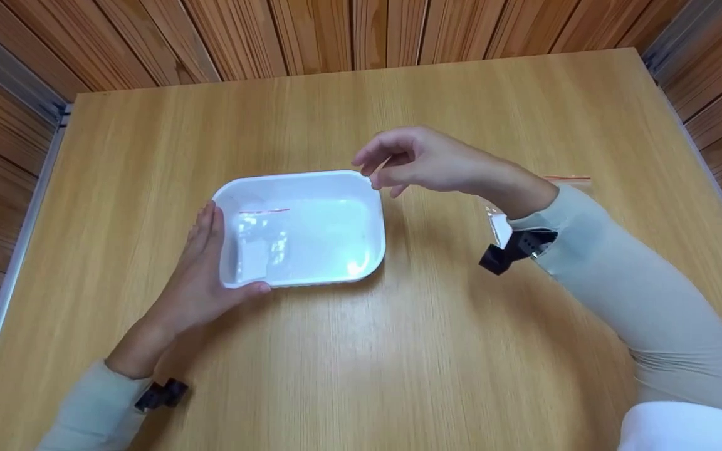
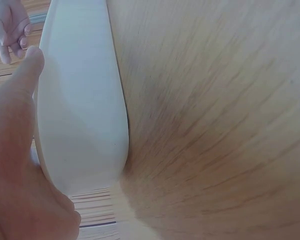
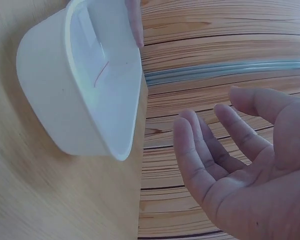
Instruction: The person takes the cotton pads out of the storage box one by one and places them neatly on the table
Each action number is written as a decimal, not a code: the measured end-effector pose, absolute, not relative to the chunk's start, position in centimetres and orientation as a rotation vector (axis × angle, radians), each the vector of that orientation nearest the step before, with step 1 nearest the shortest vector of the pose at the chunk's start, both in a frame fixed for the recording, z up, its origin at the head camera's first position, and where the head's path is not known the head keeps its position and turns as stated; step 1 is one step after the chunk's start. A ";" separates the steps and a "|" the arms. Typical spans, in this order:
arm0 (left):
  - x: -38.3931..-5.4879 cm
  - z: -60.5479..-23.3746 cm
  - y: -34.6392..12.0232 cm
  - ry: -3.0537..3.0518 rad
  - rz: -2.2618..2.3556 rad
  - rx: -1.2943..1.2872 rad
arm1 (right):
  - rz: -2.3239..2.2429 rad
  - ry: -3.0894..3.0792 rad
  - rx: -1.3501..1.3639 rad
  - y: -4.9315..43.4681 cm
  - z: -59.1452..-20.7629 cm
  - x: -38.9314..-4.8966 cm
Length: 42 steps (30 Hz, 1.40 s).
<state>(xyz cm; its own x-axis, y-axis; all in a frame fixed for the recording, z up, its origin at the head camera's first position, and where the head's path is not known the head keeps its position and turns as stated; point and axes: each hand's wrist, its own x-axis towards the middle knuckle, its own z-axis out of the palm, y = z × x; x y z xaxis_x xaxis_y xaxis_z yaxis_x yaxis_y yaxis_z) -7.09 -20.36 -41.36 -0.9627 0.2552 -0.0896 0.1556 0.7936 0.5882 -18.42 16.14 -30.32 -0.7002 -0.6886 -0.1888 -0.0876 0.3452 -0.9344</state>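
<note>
A white plastic tub (image 1: 317,238) stands on the table, with a clear zip bag (image 1: 262,241) lying in its left end. The bag has a red seal line and something white and flat inside. My left hand (image 1: 195,285) holds the tub's near left corner, fingers along the left side and thumb against the near wall. In the left wrist view the thumb lies at the rim of the tub (image 2: 82,100). My right hand (image 1: 427,161) hovers by the far right corner, fingers loosely bent, nothing in it; the right wrist view shows its bare palm (image 3: 240,185).
Another clear bag (image 1: 500,227) with a white piece and a red seal lies on the table at the right, partly hidden under my right forearm. The wooden table (image 1: 361,363) has a far edge before a planked wall (image 1: 317,37). Metal rails run along both sides.
</note>
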 end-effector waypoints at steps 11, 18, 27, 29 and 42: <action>-7.0 -41.3 -20.5 2.809 0.916 0.312 | -1.207 2.038 -0.701 13.3 -29.1 -19.1; -7.0 -41.3 -20.5 2.803 0.925 0.321 | -1.063 2.035 -0.700 11.4 -28.7 -19.8; -7.1 -41.4 -20.5 2.825 0.908 0.341 | -0.957 1.987 -0.765 9.1 -28.9 -20.3; -7.1 -41.4 -20.5 2.822 0.911 0.340 | -0.942 1.974 -0.762 8.6 -29.2 -20.3; -7.0 -41.3 -20.5 2.820 0.914 0.349 | -0.878 1.964 -0.780 5.3 -31.3 -21.6</action>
<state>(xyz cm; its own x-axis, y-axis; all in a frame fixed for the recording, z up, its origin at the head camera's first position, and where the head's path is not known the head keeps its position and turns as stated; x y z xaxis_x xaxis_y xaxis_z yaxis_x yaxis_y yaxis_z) -7.03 -20.46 -41.32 -0.9606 0.2672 -0.0762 0.1717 0.7865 0.5933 -21.57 5.28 -31.28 -0.4653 -0.7741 -0.4293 -0.1962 0.5632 -0.8027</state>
